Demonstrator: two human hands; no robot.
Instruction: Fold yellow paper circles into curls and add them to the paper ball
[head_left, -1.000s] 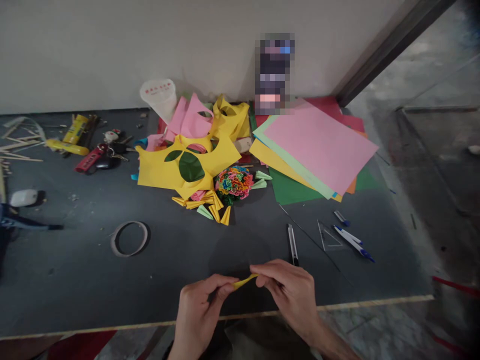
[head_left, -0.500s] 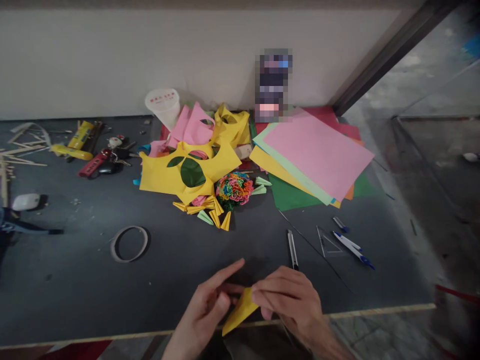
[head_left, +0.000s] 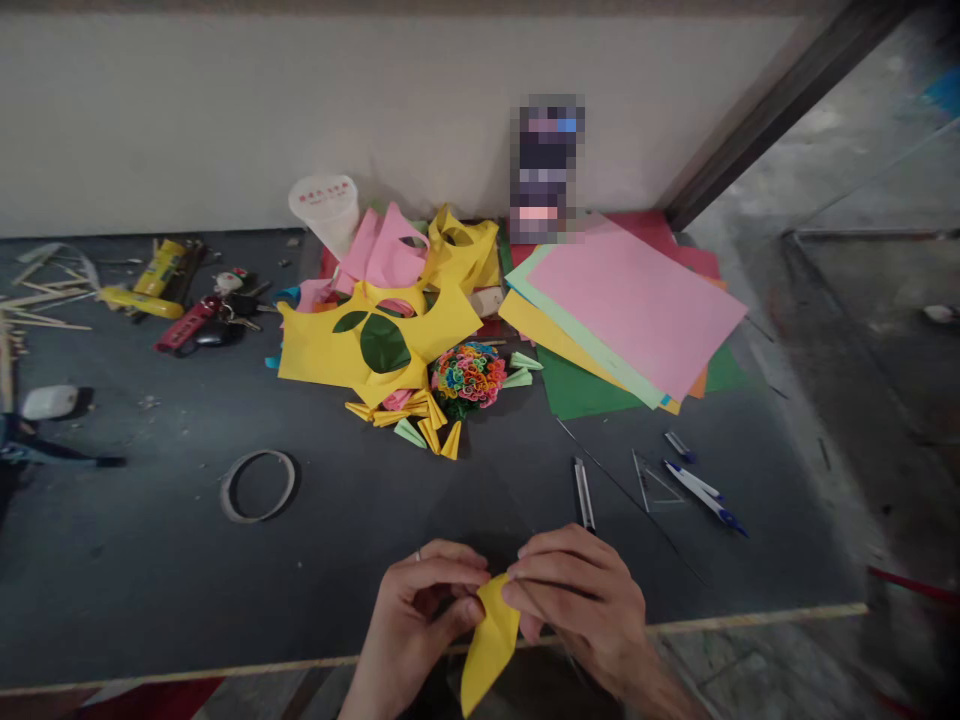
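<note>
A yellow piece of paper (head_left: 491, 645), curved and tapering to a point at the bottom, is held between my two hands at the table's front edge. My left hand (head_left: 431, 610) pinches its upper left edge between thumb and fingers. On the other side my right hand (head_left: 581, 595) grips its upper right edge, fingers bent over it. A thin dark wire-like strand runs down by my right palm; whether the fingers hold it I cannot tell. Just beyond my right hand lies a utility knife (head_left: 583, 495).
Cut yellow paper (head_left: 315, 345), small folded yellow paper pieces (head_left: 451, 440) and a ball of colourful curled paper (head_left: 470, 378) lie mid-table. Stacked coloured sheets (head_left: 637, 300), a set square (head_left: 651, 485) and a compass (head_left: 705, 497) are rightward. A tape ring (head_left: 226, 495) and keys (head_left: 240, 310) sit left.
My left hand has closed its outstretched fingers onto the yellow paper. The paper has turned more upright, its point now lower. My right hand has barely moved.
</note>
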